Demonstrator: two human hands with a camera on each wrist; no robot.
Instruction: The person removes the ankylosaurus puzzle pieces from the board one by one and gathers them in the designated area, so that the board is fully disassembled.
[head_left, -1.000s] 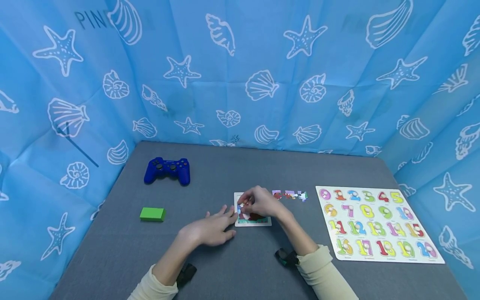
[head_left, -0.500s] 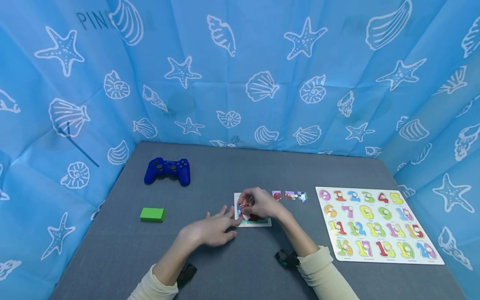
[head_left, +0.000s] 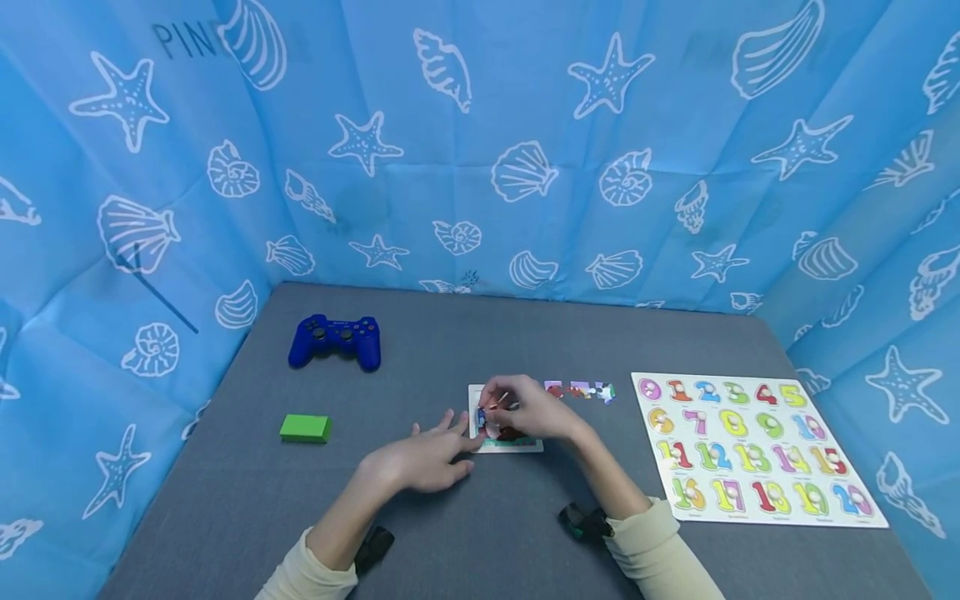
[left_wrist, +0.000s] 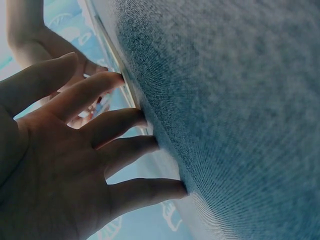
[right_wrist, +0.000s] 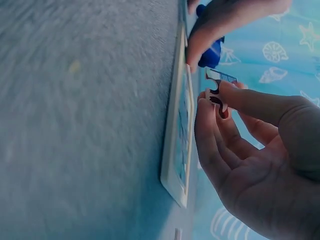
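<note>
A small jigsaw puzzle board (head_left: 517, 448) with a white frame lies flat on the grey table. My right hand (head_left: 528, 408) is over it, and in the right wrist view its thumb and fingers pinch a jigsaw piece (right_wrist: 216, 100) just above the board, tilted and apart from the surface. Fingers spread and fairly straight, my left hand (head_left: 420, 458) rests at the board's left edge, one finger reaching over the frame. Much of the picture inside the frame is hidden by the right hand. Several loose puzzle pieces (head_left: 579, 390) lie in a row to the right.
A white number board (head_left: 750, 450) with numbered pieces lies at the right. At the left are a blue game controller (head_left: 335, 340) and a green block (head_left: 305, 428). A blue curtain (head_left: 480, 192) with shell prints surrounds the table.
My right hand and forearm have shifted slightly to the right, and the held piece looks more tilted. One left finger has slid further over the board's frame; the rest stays put.
</note>
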